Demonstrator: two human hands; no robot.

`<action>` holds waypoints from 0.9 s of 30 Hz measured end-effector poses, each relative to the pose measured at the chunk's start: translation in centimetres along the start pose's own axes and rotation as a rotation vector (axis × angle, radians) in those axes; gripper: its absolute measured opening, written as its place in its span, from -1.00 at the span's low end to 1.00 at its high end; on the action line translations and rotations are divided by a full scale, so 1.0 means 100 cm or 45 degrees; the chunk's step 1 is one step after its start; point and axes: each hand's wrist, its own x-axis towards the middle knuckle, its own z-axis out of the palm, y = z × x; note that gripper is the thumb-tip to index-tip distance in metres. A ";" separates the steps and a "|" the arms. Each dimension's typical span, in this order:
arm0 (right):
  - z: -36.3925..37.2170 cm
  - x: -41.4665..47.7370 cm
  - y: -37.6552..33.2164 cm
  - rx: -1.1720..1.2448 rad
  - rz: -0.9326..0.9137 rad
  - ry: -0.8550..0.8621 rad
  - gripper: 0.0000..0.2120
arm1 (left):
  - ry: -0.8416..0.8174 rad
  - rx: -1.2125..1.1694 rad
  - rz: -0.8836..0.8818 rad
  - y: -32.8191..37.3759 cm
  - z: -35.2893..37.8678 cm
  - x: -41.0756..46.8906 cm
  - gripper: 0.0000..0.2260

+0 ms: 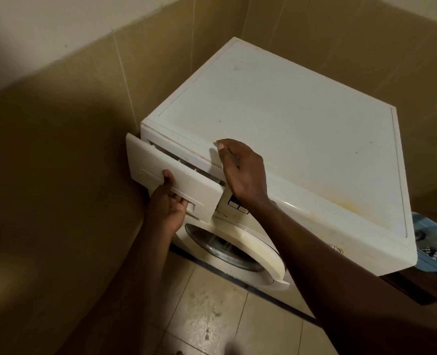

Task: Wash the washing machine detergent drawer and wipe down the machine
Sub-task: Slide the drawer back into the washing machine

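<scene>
A white front-loading washing machine (289,119) stands in a tiled corner, its flat top stained yellowish near the front edge. The detergent drawer (161,165) at its top left sticks out a short way, showing a dark gap behind its front panel. My left hand (167,201) grips the drawer's handle recess from below, fingers curled into the slot and thumb on the panel. My right hand (240,170) rests on the machine's front top edge just right of the drawer, fingers fairly straight. The round door (237,249) below is shut.
Beige wall tiles (84,111) close in on the machine's left and back. Pale floor tiles (212,316) with dirty marks lie in front. A blue patterned cloth or bag (432,242) shows at the machine's right side.
</scene>
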 end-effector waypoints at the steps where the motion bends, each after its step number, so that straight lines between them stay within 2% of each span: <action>1: 0.000 0.000 -0.001 -0.006 -0.001 -0.003 -0.73 | 0.002 -0.041 -0.005 0.001 -0.004 -0.003 -0.52; 3: -0.001 0.000 -0.001 -0.007 0.006 -0.010 -0.72 | -0.013 -0.078 -0.024 0.003 -0.008 -0.013 -0.67; 7: -0.001 -0.002 0.001 -0.028 -0.050 -0.020 -0.70 | -0.015 -0.111 -0.064 0.007 -0.033 -0.026 -0.61; 11: -0.001 -0.004 0.004 0.059 -0.054 -0.011 -0.64 | 0.012 -0.204 -0.156 0.013 -0.055 -0.042 -0.80; 14: 0.000 -0.003 0.005 0.063 -0.041 -0.023 -0.63 | -0.027 -0.288 -0.164 0.020 -0.068 -0.055 -0.85; 15: 0.000 -0.003 0.004 0.059 -0.037 -0.023 -0.64 | -0.080 -0.257 -0.129 0.022 -0.070 -0.058 -0.70; 17: -0.001 -0.003 0.003 0.060 -0.031 -0.028 -0.66 | -0.147 -0.189 -0.088 0.023 -0.076 -0.057 -0.21; 18: -0.002 -0.003 0.003 0.060 -0.032 -0.035 -0.68 | -0.136 -0.167 -0.073 0.024 -0.077 -0.057 -0.09; 19: -0.003 -0.004 0.003 0.058 -0.033 -0.042 -0.69 | -0.132 -0.152 -0.064 0.024 -0.078 -0.056 -0.07; 20: -0.003 -0.004 0.003 0.058 -0.028 -0.046 -0.70 | -0.131 -0.155 -0.068 0.023 -0.079 -0.056 -0.14; 22: -0.004 -0.003 0.002 0.056 -0.014 -0.043 -0.72 | -0.088 -0.172 -0.070 0.023 -0.080 -0.055 -0.42; 23: -0.004 -0.003 0.002 0.050 -0.017 -0.036 -0.72 | -0.078 -0.173 -0.068 0.023 -0.080 -0.054 -0.46; 27: -0.004 -0.003 0.000 0.051 -0.031 -0.011 -0.74 | -0.114 -0.190 -0.024 0.021 -0.085 -0.047 -0.07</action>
